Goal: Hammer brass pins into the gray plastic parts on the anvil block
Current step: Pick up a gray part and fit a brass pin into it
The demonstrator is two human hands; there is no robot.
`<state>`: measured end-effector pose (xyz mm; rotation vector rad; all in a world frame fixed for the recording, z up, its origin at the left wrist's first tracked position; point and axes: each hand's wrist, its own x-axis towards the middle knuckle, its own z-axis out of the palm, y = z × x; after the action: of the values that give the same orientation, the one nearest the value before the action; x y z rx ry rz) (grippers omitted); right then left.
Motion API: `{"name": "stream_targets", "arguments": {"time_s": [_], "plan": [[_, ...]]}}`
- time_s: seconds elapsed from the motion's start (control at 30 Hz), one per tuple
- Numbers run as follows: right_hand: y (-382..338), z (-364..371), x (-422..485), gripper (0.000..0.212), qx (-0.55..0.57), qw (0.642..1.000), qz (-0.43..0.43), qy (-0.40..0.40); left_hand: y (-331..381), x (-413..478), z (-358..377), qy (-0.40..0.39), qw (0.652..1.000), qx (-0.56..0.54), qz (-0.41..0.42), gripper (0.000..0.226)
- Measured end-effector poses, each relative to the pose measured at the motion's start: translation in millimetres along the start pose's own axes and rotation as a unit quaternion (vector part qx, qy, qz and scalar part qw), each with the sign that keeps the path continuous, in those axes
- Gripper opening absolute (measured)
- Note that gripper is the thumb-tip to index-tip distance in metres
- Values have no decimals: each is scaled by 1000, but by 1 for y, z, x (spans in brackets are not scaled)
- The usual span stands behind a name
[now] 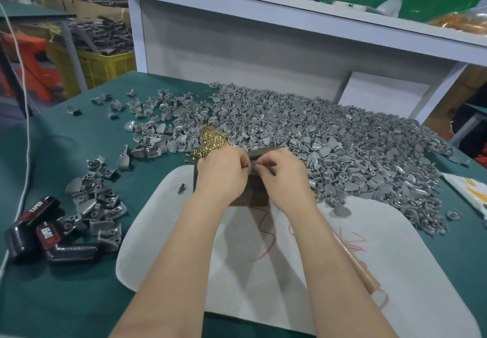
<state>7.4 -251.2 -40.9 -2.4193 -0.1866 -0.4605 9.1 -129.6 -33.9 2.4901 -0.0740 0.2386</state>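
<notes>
From your head view: your left hand [224, 173] and right hand [286, 177] meet over the dark anvil block [266, 150]; the fingers [238, 159] of both hands are curled in and pinch one small gray plastic part [250, 165] between them, just above the block; I cannot tell if a pin is in there too, it is too small to see. You look to be at the step of setting a pin in the part, before any hitting. Next you need to stand the part flat on the block, hold the pin straight, and free one hand to pick up the wooden handle [353, 261] lying on the white mat [171, 245] by your right arm; it is likely the hammer.

Now the count: two hands; one block; one part held; one handle; one mat; one loose heap of brass pins [210, 140] on the green table [66, 153], too many to count; one big heap of gray parts [342, 140], also too many; three or four black and red boxes [34, 229] at your left.
</notes>
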Motion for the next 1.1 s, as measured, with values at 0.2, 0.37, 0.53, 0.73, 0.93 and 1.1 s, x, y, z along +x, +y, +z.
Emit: {"name": "stream_targets", "arguments": {"time_s": [0.2,0.37,0.53,0.73,0.93,1.1], "plan": [[-13,-3,7,13,-180,982,-41,-25,2,-1,-1,6,1000,16,6,11],[-29,-7,12,17,-270,961,-48,-48,3,-2,-2,5,999,28,15,18],[-41,-10,11,20,-287,955,-44,-64,6,-3,-4,1,999,46,19,21],[-41,-10,11,22,-282,956,-38,-69,8,-4,-5,-1,999,35,15,23],[-24,-12,11,18,-186,979,-15,-86,3,-3,-4,-3,1000,14,8,11],[3,-45,5,20,-52,995,91,0,3,-4,-4,-1,1000,0,-2,14]]}}
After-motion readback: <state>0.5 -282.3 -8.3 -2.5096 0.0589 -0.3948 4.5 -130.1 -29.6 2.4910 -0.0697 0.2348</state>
